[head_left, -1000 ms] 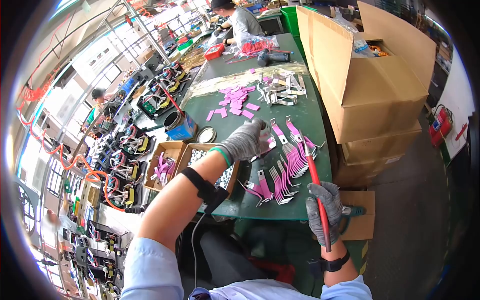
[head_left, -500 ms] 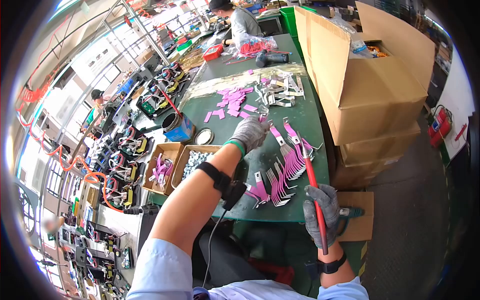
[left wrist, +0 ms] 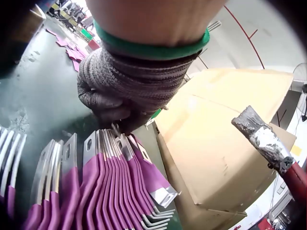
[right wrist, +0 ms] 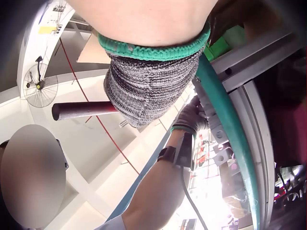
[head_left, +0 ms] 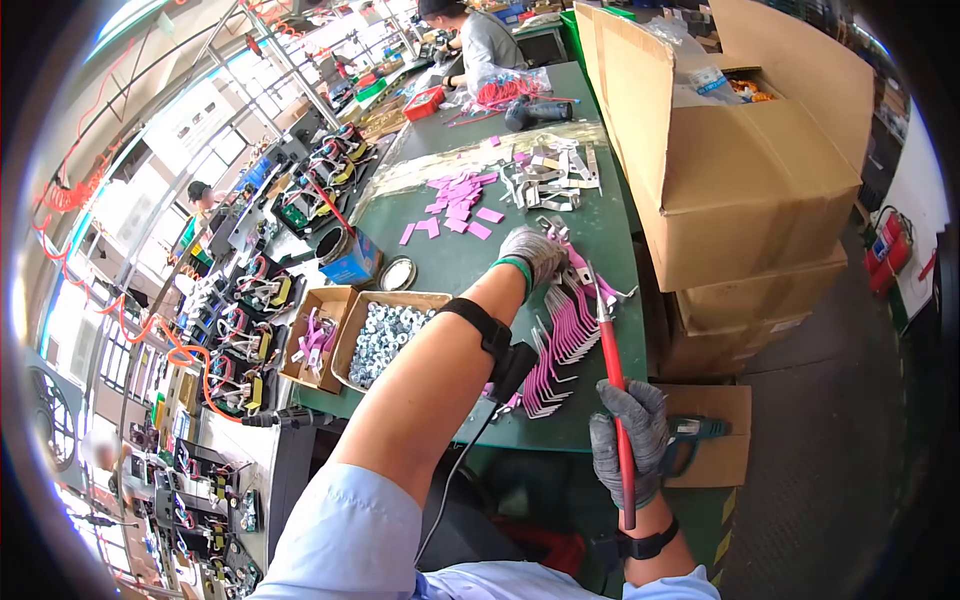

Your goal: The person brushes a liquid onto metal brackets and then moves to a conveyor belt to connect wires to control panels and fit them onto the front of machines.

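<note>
Head cam, strip row: pink-sleeved metal strips in a close, slanted row on green tabletop, near its R edge; bare ends at far side, bent ends nearer R/near side. Row = landmark below.
L hand: at row's far end. Fingers curled; L wrist cam suggests a pinch on one strip's metal end, tips partly hidden.
R hand: near side of row, off tabletop edge. Curled round red handle of brush.
Brush tip: stained pale, apart from row in L wrist cam, points toward its far R side in head cam.
Pink pcs: loose pile, far L of row.
Bare metal pcs: heaped beyond row.
Nut box: L of row, full of nuts; small box w/ pink pcs just beside it, further L.
Open can + round lid: farther L of row.
Cartons: stacked R of row, off tabletop.
Risk, strips: tightly nested, so a knuckle bump or dragged strip could skew/topple nbrs.
Risk, brush: if R hand dips or swings L, stained tip could smear sleeves.
Risk, edge: hard shove R could drop strips off.
</note>
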The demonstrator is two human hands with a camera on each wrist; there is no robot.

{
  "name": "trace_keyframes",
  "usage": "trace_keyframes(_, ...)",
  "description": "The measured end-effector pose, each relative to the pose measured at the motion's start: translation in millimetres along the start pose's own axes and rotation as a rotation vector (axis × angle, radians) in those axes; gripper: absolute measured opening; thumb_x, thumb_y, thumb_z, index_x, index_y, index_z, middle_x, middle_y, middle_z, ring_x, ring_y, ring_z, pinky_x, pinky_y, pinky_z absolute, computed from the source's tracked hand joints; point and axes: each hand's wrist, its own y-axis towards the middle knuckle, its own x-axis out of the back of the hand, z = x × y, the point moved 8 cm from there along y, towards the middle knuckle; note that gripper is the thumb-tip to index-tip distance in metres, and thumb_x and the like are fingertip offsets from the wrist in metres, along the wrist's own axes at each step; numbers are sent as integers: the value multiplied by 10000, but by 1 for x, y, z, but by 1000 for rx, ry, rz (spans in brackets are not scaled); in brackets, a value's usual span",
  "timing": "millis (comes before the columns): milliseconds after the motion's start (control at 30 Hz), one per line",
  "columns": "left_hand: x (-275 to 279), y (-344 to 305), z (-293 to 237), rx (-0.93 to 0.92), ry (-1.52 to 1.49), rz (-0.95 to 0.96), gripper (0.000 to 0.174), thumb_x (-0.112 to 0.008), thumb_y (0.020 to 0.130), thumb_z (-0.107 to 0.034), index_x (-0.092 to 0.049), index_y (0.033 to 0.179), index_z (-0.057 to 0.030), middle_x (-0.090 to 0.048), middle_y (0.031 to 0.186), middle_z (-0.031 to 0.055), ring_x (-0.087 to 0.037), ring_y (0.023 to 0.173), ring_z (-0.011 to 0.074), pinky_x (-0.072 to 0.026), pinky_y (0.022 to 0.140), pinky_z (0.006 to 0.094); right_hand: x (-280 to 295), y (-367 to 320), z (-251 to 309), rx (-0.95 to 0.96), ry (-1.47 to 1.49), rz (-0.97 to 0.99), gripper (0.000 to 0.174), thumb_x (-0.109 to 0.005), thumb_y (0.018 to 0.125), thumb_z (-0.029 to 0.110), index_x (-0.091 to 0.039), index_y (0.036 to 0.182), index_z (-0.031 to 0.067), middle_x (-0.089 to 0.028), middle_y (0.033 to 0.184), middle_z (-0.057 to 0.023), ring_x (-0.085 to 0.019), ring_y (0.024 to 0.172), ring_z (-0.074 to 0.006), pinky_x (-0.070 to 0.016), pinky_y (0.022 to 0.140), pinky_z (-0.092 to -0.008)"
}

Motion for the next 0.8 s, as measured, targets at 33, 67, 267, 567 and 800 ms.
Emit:
trace_keyframes(33, 4, -2, 7, 103, -47, -100, 289, -637, 894, -328, -742, 1121, -183, -733, 1089, 157, -716, 987, 330, -563, 852, 415, 0, -1, -2, -11, 22, -9, 321, -701, 829, 36, -697, 1150, 41, -677, 1117, -119, -627, 1026, -301, -532, 896, -398)
trace_keyframes(67, 3, -2, 3, 101, -46, -95, 289, -637, 894, -328, -742, 1121, -183, -733, 1089, 157, -716, 987, 330, -563, 852, 415, 1, -2, -2, -16, 23, -10, 321, -701, 829, 36, -697, 1150, 41, -677, 1117, -119, -627, 1026, -301, -532, 896, -398)
trace_keyframes(267, 5, 12, 24, 507, -561, -111, 279, -707, 896, -283, -716, 1174, -264, -740, 975, 107, -724, 897, 311, -575, 793, 407, 2, -4, -4, -67, 21, 1, 335, -703, 831, 28, -694, 1166, 37, -673, 1127, -123, -629, 1029, -300, -533, 898, -396)
trace_keyframes(567, 17, -27, 69, 305, -713, -231, 115, -677, 937, -259, -696, 1012, -174, -650, 838, 26, -598, 620, 155, -465, 541, 302, 1, -3, -3, -52, 17, -12, 414, -728, 801, -74, -680, 1195, 42, -592, 1154, -150, -626, 992, -266, -545, 855, -344)
trace_keyframes(800, 0, -195, 76, 129, -1847, -673, 291, -769, 883, -302, -692, 1014, -53, -665, 825, 39, -645, 712, 151, -516, 626, 299, -3, -5, 0, -60, -133, -20, 282, -663, 904, 68, -663, 1183, 31, -598, 1138, -164, -613, 1014, -310, -516, 885, -400)
